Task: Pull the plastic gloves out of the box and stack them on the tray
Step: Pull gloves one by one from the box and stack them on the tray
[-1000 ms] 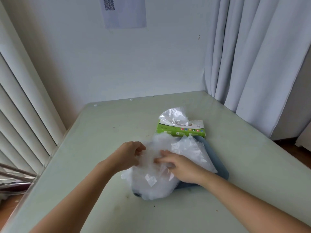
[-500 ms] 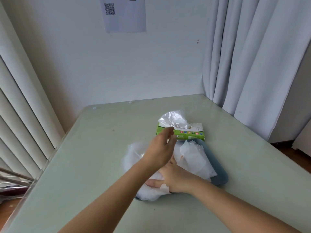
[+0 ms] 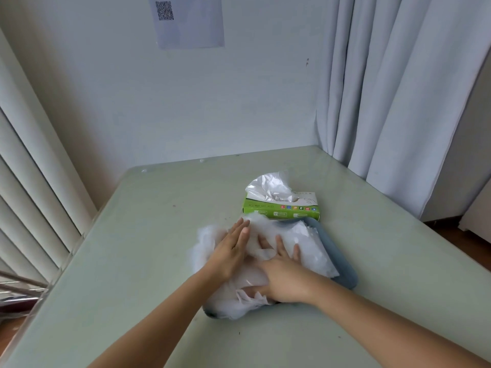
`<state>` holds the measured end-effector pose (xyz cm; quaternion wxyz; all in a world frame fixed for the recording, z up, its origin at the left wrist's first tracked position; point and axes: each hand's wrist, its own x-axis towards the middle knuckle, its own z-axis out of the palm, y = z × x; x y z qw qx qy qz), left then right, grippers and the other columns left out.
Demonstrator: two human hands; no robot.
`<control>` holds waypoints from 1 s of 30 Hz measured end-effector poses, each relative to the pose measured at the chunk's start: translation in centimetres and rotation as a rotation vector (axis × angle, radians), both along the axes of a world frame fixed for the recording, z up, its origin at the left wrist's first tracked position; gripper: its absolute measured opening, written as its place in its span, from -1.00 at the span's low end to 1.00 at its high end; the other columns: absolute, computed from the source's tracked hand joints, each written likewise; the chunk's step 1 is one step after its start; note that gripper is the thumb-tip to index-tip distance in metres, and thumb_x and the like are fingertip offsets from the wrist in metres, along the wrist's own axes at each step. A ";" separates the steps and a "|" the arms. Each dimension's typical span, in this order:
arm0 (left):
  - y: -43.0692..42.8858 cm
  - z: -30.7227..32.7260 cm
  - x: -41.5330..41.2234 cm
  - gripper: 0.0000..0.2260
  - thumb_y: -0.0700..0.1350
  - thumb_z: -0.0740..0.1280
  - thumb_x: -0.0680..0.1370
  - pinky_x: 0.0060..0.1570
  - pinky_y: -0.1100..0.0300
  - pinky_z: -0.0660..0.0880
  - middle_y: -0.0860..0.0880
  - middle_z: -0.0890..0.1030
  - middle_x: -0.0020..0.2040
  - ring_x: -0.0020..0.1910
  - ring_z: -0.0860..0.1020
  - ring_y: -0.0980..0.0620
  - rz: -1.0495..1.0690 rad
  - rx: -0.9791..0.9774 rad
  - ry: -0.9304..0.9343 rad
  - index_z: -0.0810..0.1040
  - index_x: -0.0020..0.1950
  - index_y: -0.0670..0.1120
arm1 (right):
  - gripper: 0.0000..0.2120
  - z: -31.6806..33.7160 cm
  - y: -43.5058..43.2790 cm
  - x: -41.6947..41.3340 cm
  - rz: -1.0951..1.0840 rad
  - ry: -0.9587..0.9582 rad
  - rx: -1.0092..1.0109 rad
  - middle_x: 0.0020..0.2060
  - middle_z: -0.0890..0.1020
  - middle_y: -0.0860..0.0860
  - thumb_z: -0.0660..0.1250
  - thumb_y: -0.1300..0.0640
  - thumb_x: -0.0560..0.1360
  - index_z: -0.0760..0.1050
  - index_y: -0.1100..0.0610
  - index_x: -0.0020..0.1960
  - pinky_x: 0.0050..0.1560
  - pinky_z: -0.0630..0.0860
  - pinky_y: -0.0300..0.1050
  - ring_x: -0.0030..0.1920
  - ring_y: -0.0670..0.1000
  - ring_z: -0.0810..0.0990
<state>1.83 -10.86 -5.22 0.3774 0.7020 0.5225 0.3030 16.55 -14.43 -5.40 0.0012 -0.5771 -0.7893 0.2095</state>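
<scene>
1. Head view, table (image 3: 148,248): pale green top seen from its near edge, with all the task items around its centre.
2. Tray (image 3: 344,272): blue-grey with rounded corners, mostly covered. Bare rim shows along its 3 o'clock side and at its 5 and 7 o'clock corners.
3. Plastic gloves (image 3: 313,245): loose, translucent white pile lying on the tray. It spills over the tray's 9 o'clock edge onto the table.
4. Box (image 3: 281,211): green carton with a white top, flat on the table at 12 o'clock of the tray and just beside its far rim. Contact between the 2 cannot be told.
5. Protruding glove (image 3: 268,185): crumpled clear plastic standing up out of the box's top slot, toward the box's 9 o'clock end.
6. Left hand (image 3: 231,252): palm down on the 9 o'clock half of the pile. Fingers are straight, close together and pointing to 12 o'clock, holding nothing.
7. Right hand (image 3: 285,278): palm down on the middle of the pile. Fingers are straight and fanned apart toward 12 o'clock, and the thumb stretches to 9 o'clock over the near plastic. It presses without gripping.
8. Curtain (image 3: 385,88): grey-white folds at 2 o'clock of the table.
9. Blinds (image 3: 32,181): pale vertical slats at 9 o'clock of the table.
10. Paper sheet (image 3: 190,25): bears a QR code and is fixed to the wall at 12 o'clock.
</scene>
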 end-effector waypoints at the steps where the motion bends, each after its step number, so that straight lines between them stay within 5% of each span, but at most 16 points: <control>1: 0.2 -0.1 0.0 -0.62 0.01 0.01 0.67 0.48 0.25 -0.01 0.12 0.23 0.49 0.49 0.12 0.21 0.006 0.004 -0.020 0.32 0.47 -0.02 | -0.12 0.3 -0.2 0.5 0.009 -0.001 -0.008 0.51 -0.34 -0.04 0.25 -0.39 0.41 -0.29 -0.35 0.46 0.40 -0.39 0.30 0.46 0.18 -0.47; 5: 0.1 0.6 -0.3 -0.77 0.01 0.15 0.64 0.33 0.33 0.15 0.13 0.38 0.37 0.36 0.30 0.24 0.007 -0.029 -0.135 0.61 0.06 0.06 | -0.33 0.7 -0.2 1.4 0.090 -0.063 -0.021 0.51 -0.35 -0.04 0.14 -0.40 0.46 -0.07 -0.36 0.48 0.39 -0.41 0.33 0.46 0.20 -0.46; 8: 0.1 1.5 -1.4 -0.88 0.03 0.34 0.55 0.31 0.24 0.27 0.12 0.38 0.40 0.32 0.38 0.20 -0.013 -0.008 -0.010 0.61 0.00 0.04 | -0.36 0.7 0.0 1.3 0.098 -0.085 -0.031 0.50 -0.38 -0.03 0.12 -0.41 0.46 -0.08 -0.42 0.45 0.37 -0.41 0.35 0.45 0.21 -0.46; 12: -0.8 2.8 -2.9 -0.51 0.18 0.55 0.29 0.18 0.27 0.38 0.12 0.45 0.23 0.24 0.45 0.10 -0.167 -0.013 0.336 0.54 0.09 -0.04 | -0.33 0.8 0.0 1.2 0.100 -0.123 -0.037 0.49 -0.40 -0.01 0.13 -0.41 0.45 -0.03 -0.35 0.48 0.37 -0.39 0.37 0.45 0.23 -0.46; 15: -1.1 2.4 -3.6 -0.46 0.30 0.48 0.23 0.04 0.38 0.35 0.06 0.48 0.11 0.12 0.45 0.08 -0.229 0.086 0.409 0.54 -0.04 -0.09 | -0.34 0.8 -0.1 1.1 0.106 -0.117 -0.029 0.49 -0.40 -0.01 0.14 -0.40 0.45 -0.03 -0.36 0.48 0.37 -0.38 0.38 0.45 0.23 -0.46; 18: -1.4 2.4 -3.9 -0.67 0.29 0.35 0.40 -0.02 0.53 0.30 0.17 0.51 0.10 0.03 0.47 0.27 -0.260 0.053 0.408 0.55 -0.19 0.03 | -0.33 0.9 -0.2 1.2 0.100 -0.091 -0.029 0.50 -0.39 -0.02 0.15 -0.41 0.44 -0.12 -0.45 0.43 0.37 -0.39 0.37 0.45 0.22 -0.46; 21: -1.6 3.0 -3.6 -0.35 0.35 0.05 0.42 -0.09 0.38 0.36 0.18 0.62 -0.29 -0.22 0.51 0.28 -0.187 -0.071 0.290 0.63 -0.05 -0.18 | -0.32 0.9 -0.2 1.1 0.102 -0.088 -0.030 0.50 -0.38 -0.02 0.16 -0.41 0.44 -0.19 -0.51 0.40 0.37 -0.39 0.37 0.45 0.22 -0.46; 26: -0.5 2.9 -3.2 -0.57 0.17 0.22 0.57 0.02 0.27 0.33 0.03 0.48 0.18 0.10 0.44 0.12 -0.141 0.119 0.770 0.40 -0.44 0.00 | -0.33 1.1 -0.3 1.2 0.103 -0.081 -0.038 0.50 -0.38 -0.03 0.11 -0.44 0.44 -0.16 -0.46 0.43 0.38 -0.40 0.35 0.46 0.21 -0.46; 30: -0.3 2.2 -3.6 -0.68 0.15 0.28 0.54 0.10 0.15 0.40 -0.01 0.40 0.15 0.07 0.39 0.06 -0.157 0.152 0.819 0.46 -0.21 -0.08 | -0.31 1.0 -0.4 1.4 0.098 -0.072 -0.031 0.51 -0.37 -0.05 0.10 -0.44 0.45 -0.17 -0.41 0.46 0.39 -0.40 0.31 0.46 0.16 -0.46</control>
